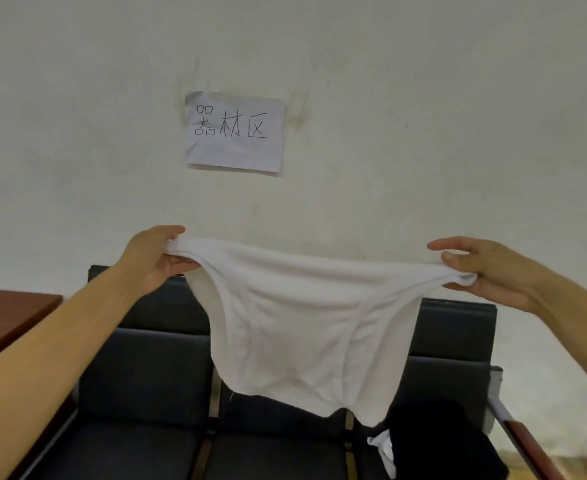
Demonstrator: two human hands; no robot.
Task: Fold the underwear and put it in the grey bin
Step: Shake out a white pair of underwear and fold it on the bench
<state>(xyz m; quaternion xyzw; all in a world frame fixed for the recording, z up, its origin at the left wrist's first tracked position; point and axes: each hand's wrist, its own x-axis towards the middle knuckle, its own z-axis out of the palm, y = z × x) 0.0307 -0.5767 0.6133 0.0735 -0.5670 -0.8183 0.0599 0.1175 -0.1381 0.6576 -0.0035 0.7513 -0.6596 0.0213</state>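
White underwear (299, 327) held up in the air, stretched wide by the waistband between two hands, in front of a pale wall (423, 116). Left hand (153, 258) pinching the left end of the waistband, thumb on top, fingers curled beneath the bunched cloth. Right hand (493, 271) gripping the right end, thumb pressed onto the gathered fabric, index finger extended above it. Waistband sagging in a shallow curve between the two grips. Plain, soft knit cloth, unfolded, hanging in a broad triangle narrowing toward the bottom, with faint seam lines running down the middle panel. Lower edge uneven, a loose thread showing at the lower left corner. Leg openings curving inward on both sides.

Behind and below, a row of dark cushioned seats (153, 375) with metal frames. On the right seat, a black garment (441, 441) in a heap, with a small piece of white cloth (384, 445) at its left edge. At the far left, a reddish-brown wooden table (8, 313). On the wall above, a taped paper sign (234, 131) with handwritten characters.
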